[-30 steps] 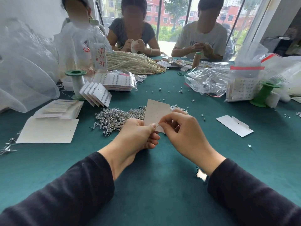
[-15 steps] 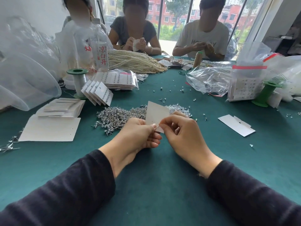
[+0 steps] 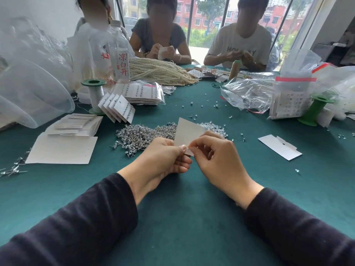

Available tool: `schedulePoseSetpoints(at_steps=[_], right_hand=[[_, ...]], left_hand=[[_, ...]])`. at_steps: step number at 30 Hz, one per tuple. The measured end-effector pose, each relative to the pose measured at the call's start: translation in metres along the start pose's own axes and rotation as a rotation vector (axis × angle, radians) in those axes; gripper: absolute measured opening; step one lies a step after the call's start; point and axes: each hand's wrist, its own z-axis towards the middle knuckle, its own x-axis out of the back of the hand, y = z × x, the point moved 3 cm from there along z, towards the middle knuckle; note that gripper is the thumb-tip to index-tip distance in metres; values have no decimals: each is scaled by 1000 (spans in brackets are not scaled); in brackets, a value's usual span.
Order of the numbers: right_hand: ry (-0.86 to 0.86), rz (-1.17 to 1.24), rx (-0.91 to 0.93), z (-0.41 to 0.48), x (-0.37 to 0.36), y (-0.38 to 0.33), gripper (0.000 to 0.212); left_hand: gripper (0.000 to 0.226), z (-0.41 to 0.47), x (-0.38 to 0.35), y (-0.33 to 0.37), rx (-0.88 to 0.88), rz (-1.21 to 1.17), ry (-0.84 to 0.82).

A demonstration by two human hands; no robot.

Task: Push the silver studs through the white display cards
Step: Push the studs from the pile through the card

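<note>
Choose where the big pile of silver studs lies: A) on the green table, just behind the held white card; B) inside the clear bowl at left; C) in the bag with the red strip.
A: the silver studs lie heaped on the green table, directly behind the white card.

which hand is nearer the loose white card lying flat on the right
Right. The right hand is left of the loose white card, not touching; the left hand lies farther left.

Teal-green table [image 3: 192,217], white card [image 3: 187,134], silver studs [image 3: 138,134], green spool [image 3: 93,82], cream pearls [image 3: 159,71]
</note>
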Motion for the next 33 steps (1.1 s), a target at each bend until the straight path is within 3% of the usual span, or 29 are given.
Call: schedulePoseSetpoints(at_steps=[20,33], right_hand=[[12,31,-83,0,4,1,8],[29,-67,-30,-3,-3,-1,10]], left_hand=[[17,0,-1,-1,-16,35,11],[29,0,-2,-2,-56,41,4]])
